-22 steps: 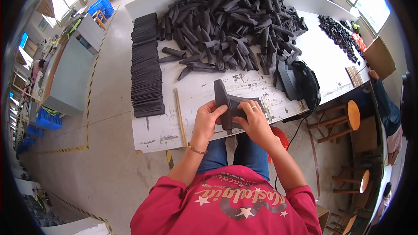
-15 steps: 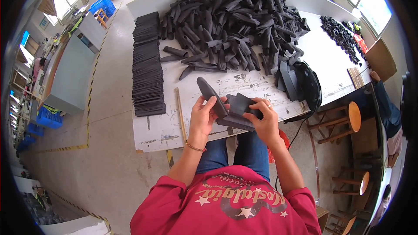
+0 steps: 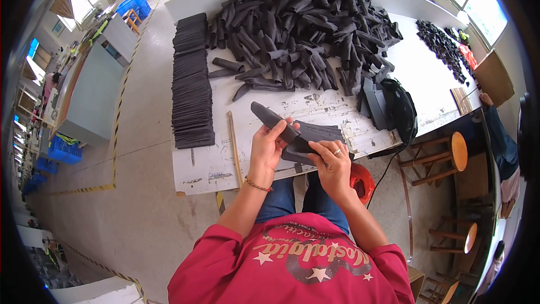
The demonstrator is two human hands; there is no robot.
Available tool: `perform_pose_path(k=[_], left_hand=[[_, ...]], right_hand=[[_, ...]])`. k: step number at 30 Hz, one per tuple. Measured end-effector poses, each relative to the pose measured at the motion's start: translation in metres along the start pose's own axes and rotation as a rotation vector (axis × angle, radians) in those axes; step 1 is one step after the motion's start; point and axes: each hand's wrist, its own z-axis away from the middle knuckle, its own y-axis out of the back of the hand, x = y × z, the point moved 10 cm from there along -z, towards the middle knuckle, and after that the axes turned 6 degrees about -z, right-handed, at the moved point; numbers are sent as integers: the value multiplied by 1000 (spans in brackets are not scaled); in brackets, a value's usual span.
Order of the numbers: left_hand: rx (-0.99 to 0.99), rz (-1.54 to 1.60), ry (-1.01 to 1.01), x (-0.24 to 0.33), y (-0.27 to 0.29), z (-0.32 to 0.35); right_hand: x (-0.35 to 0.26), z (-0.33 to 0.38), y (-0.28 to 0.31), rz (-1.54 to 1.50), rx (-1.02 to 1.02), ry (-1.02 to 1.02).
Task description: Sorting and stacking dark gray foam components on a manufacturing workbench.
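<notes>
My left hand (image 3: 268, 145) is closed around a dark, flattened fabric-like tube (image 3: 266, 115), which slants from upper left down toward my right hand. My right hand (image 3: 333, 164) is closed, thumb and fingers pinching at the tube's near end. A flat black piece (image 3: 301, 144) meets the tube there; how far it reaches inside is hidden. Under and behind my hands, a fanned stack of flat black pieces (image 3: 319, 130) lies at the table's front edge. A large heap of similar loose dark tubes (image 3: 306, 28) covers the far part of the white table (image 3: 270, 101).
A long row of flattened dark pieces (image 3: 193, 90) lines the table's left side. A wooden stick (image 3: 233, 146) lies near it. At right stands a black bag-like holder (image 3: 402, 107) with flat plates (image 3: 374, 101). Wooden stools (image 3: 457, 151) and a red container (image 3: 363, 180) are beside the table.
My right hand has moved slightly left and down, bringing the flat black piece to the near end of the tube. The tube in my left hand has tilted flatter.
</notes>
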Motion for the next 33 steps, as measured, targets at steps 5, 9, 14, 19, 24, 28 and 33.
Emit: perform_pose_path(k=[5, 9, 14, 19, 24, 28, 33], left_hand=[[-39, 35, 59, -5, -6, 4], [-38, 35, 89, -8, -7, 5], [-42, 25, 56, -8, -17, 12], [-65, -34, -12, -1, -33, 23], [-96, -82, -78, 6, -39, 25], [-247, 60, -97, -6, -51, 22], [-292, 92, -113, -4, -55, 23]], right_hand=[[-11, -4, 6, 156, 64, 143], [-17, -4, 8, 197, 74, 192], [-22, -3, 7, 296, 109, 248], [-22, -6, 2, 260, 102, 210], [-19, -7, -6, 195, 96, 142], [-12, -6, -23, -62, 69, 44], [-17, -11, -27, -12, -5, 58]])
